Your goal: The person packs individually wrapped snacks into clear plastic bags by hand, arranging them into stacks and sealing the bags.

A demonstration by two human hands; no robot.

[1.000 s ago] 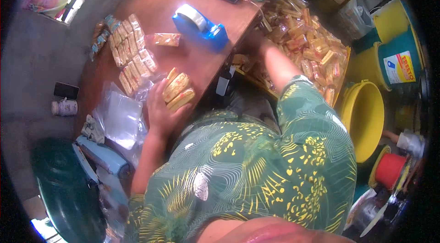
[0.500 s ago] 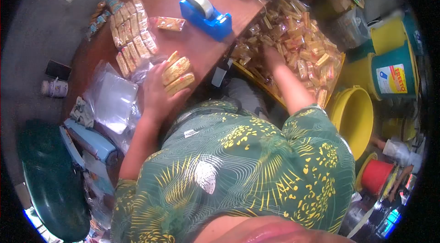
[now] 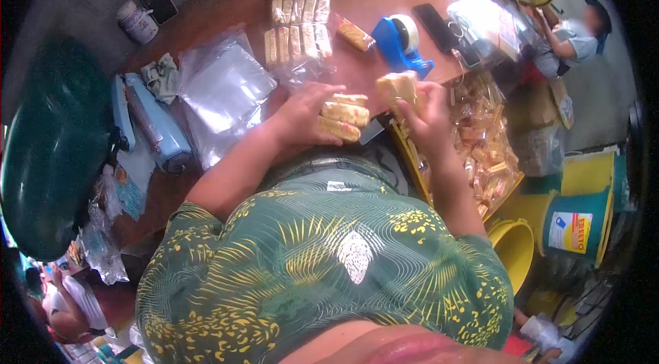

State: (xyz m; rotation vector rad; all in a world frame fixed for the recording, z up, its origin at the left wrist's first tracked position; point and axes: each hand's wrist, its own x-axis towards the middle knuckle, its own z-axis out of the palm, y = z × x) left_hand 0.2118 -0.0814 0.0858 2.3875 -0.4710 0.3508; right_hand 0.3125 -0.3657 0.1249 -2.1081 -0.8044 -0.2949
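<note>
My left hand (image 3: 302, 117) is closed around a small stack of clear-wrapped snack bars (image 3: 345, 114), pale gold with red marks. Facing it, my right hand (image 3: 431, 120) grips more wrapped snack bars (image 3: 397, 87); blur hides how many. The two held groups are apart. Just beyond my left hand, rows of wrapped bars (image 3: 295, 17) lie grouped on the table, partly in clear plastic. A single wrapped bar (image 3: 355, 33) lies between them and a blue tape dispenser (image 3: 398, 48). Beside my right forearm is a yellow-edged tray (image 3: 410, 161) heaped with loose wrapped bars (image 3: 484, 137).
Clear plastic bags (image 3: 223, 89) lie left of my left hand, near a light-blue sealer-like device (image 3: 156, 123). Phones (image 3: 436, 26) rest beyond the dispenser. Yellow and green buckets (image 3: 576, 223) stand at right. Another person (image 3: 573, 38) is at the far right; someone else shows lower left.
My right hand has come out of the tray with snack bars and moved near my left hand. My left hand has lifted its stack and drawn it closer. The view has turned.
</note>
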